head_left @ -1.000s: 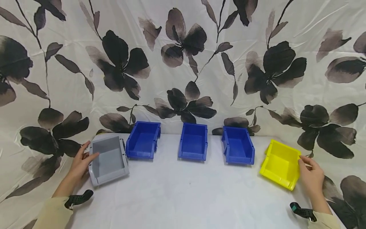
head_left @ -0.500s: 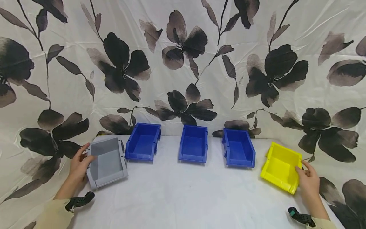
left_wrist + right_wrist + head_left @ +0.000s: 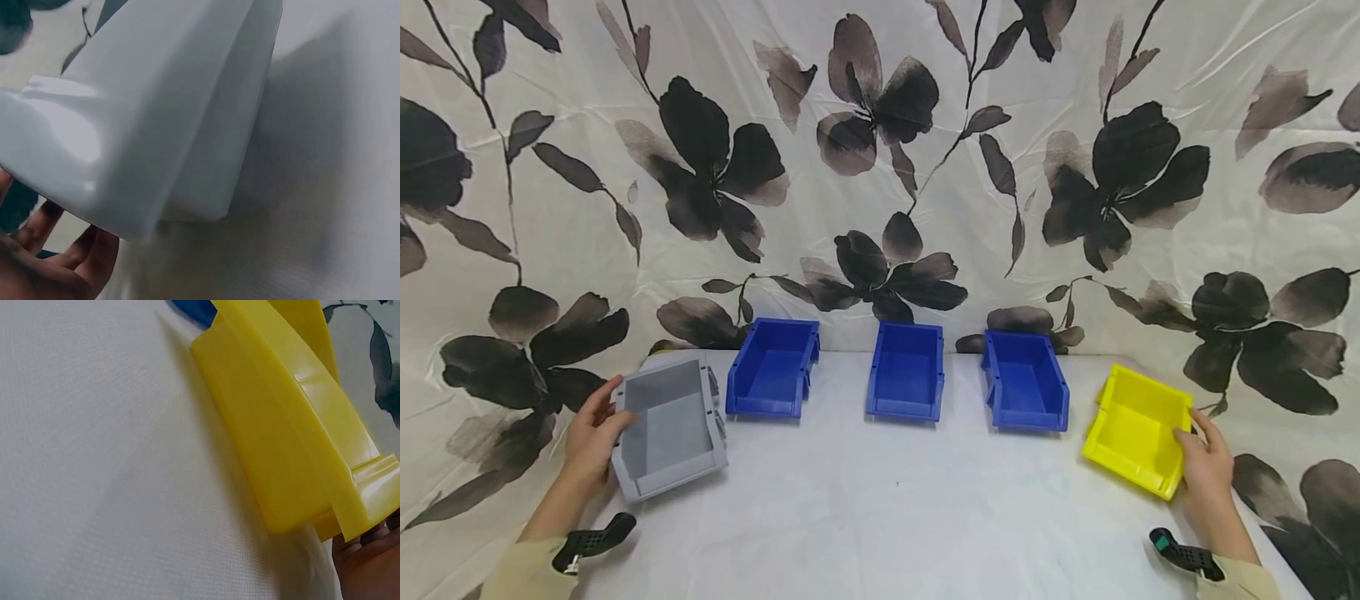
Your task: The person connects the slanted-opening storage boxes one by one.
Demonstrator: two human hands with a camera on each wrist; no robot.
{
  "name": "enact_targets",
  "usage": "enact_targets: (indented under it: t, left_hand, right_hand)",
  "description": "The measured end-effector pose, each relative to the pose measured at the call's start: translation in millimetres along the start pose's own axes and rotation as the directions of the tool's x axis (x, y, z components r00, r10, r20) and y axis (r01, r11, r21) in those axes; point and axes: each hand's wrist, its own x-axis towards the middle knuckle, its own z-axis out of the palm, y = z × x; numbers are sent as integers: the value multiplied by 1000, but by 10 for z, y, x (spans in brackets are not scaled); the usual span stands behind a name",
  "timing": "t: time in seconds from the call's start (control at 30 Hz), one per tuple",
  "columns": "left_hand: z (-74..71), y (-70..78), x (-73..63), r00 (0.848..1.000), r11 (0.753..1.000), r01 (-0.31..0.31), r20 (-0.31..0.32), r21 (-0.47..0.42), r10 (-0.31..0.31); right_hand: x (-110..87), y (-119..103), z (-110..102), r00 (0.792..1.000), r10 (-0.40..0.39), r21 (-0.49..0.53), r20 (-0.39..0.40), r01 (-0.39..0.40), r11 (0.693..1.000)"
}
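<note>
At the table's left side my left hand [image 3: 587, 442] grips the left wall of a grey plastic storage bin [image 3: 670, 429], thumb over the rim and fingers outside. The left wrist view has the grey bin [image 3: 169, 94] tilted above its shadow, with curled fingertips [image 3: 103, 256] beneath its edge. On the right, a yellow storage bin [image 3: 1138, 429] is pinched at its right wall by my right hand [image 3: 1206, 458], thumb inside the rim. From the right wrist, the yellow bin [image 3: 269, 437] shows its long side close over the white cloth, the hand [image 3: 375, 569] partly out of frame.
Between them, a left blue bin [image 3: 775, 371], a middle blue bin [image 3: 906, 375] and a right blue bin [image 3: 1026, 383] stand in a row along the back of the white-covered table [image 3: 895, 517]. A flower-patterned cloth [image 3: 887, 192] hangs behind.
The grey bin has shifted left and slightly nearer with my left hand. My right hand has moved inward, its thumb now over the yellow bin's rim. The blue bins stay put.
</note>
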Motion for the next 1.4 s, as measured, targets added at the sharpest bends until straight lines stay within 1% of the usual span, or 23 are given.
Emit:
enact_targets:
  t: [0.1, 0.23, 0.37, 0.5, 0.6, 0.8, 0.93, 1.0, 1.07, 1.27, 1.4]
  left_hand:
    - [-22, 46, -71, 1000, 1000, -24, 2, 13, 24]
    - [-36, 123, -181, 997, 996, -71, 22, 51, 70]
    - [-48, 216, -290, 991, 990, -123, 65, 74, 119]
    - [-58, 301, -401, 983, 985, -158, 108, 73, 150]
    - [-49, 352, -496, 972, 978, -198, 142, 59, 188]
    - [29, 402, -699, 938, 957, -289, 205, 25, 278]
    - [96, 411, -788, 921, 946, -322, 238, 26, 307]
    - [129, 408, -811, 918, 945, -326, 249, 36, 307]
    - [159, 390, -824, 919, 947, -318, 259, 39, 298]
    - [250, 314, -862, 930, 963, -265, 276, 41, 244]
    - [314, 289, -888, 927, 966, -256, 292, 27, 238]
  right_hand:
    - [10, -4, 4, 1000, 9, 43, 4, -9, 999]
    - [29, -14, 3, 1000, 10, 83, -23, -8, 997]
    - [38, -23, 5, 999, 24, 120, -30, -20, 993]
    - [39, -29, 13, 999, 40, 121, -14, -38, 992]
    - [36, -27, 15, 999, 52, 112, -12, -50, 992]
    - [22, -29, -3, 998, 59, 120, -13, -57, 991]
    - [12, -22, -20, 998, 56, 143, -1, -55, 988]
    - [14, -14, -30, 999, 53, 150, 4, -53, 987]
    - [15, -6, -37, 999, 50, 156, 7, -50, 987]
    - [24, 5, -38, 999, 42, 141, -3, -41, 989]
    - [34, 16, -33, 999, 33, 143, -7, -32, 989]
